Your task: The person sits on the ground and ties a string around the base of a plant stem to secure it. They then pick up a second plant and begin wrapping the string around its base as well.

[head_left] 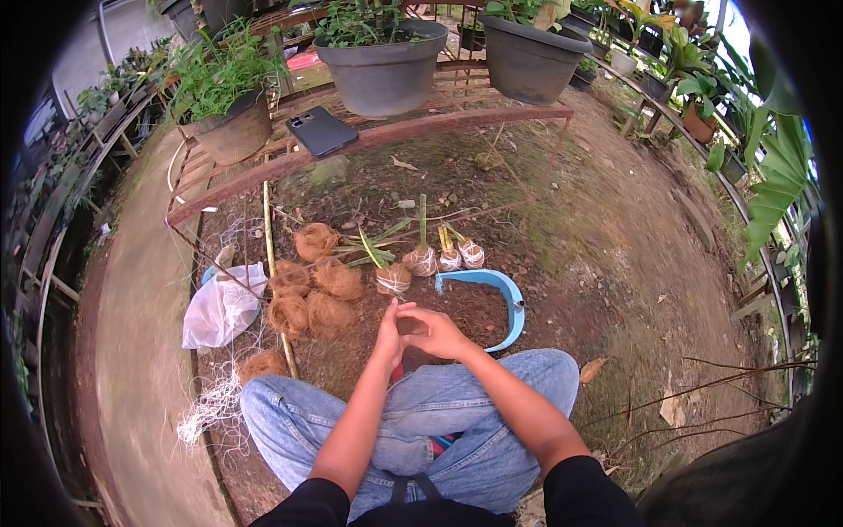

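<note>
My left hand [390, 336] and my right hand [435, 334] meet above my crossed legs, fingers touching. Brown shows in the gap between them; whether they hold anything is unclear. Just beyond my fingertips sits a fiber-wrapped root ball [393, 279], bound with white string, with a green leaf sticking out. To its right stand a similar ball with an upright cut leaf [421, 261] and two smaller string-bound balls [450, 258]. Several nests of brown coconut fiber [334, 313] lie left of my hands. A blue curved plastic container [515, 304] with dark soil [471, 309] is at the right.
A white plastic bag [222, 308] and tangled white string [214, 405] lie at left beside a thin stick [269, 224]. Ahead, a rusty metal rack [395, 132] holds a phone [321, 131] and large plant pots [382, 72]. Dry twigs [711, 382] reach in from the right.
</note>
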Action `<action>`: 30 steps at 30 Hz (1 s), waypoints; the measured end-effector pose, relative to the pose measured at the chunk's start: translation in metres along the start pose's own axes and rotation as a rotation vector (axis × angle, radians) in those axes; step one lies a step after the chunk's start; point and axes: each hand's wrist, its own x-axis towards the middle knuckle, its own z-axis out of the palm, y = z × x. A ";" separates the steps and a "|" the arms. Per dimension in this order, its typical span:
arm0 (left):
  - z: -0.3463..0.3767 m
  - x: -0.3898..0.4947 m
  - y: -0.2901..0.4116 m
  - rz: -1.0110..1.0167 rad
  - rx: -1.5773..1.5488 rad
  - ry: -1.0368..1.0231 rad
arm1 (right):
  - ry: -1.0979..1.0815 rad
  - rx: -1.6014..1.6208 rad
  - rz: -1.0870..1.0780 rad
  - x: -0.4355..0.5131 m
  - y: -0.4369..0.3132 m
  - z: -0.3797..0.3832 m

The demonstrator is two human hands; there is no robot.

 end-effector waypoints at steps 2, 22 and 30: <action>-0.001 0.000 -0.003 -0.036 0.008 -0.004 | -0.030 -0.151 -0.067 -0.002 -0.002 0.001; 0.011 -0.001 -0.024 0.147 0.571 0.014 | 0.231 -0.209 0.043 0.002 0.014 -0.011; 0.005 0.007 -0.035 0.146 0.377 0.004 | 0.209 0.159 0.383 0.008 0.013 -0.020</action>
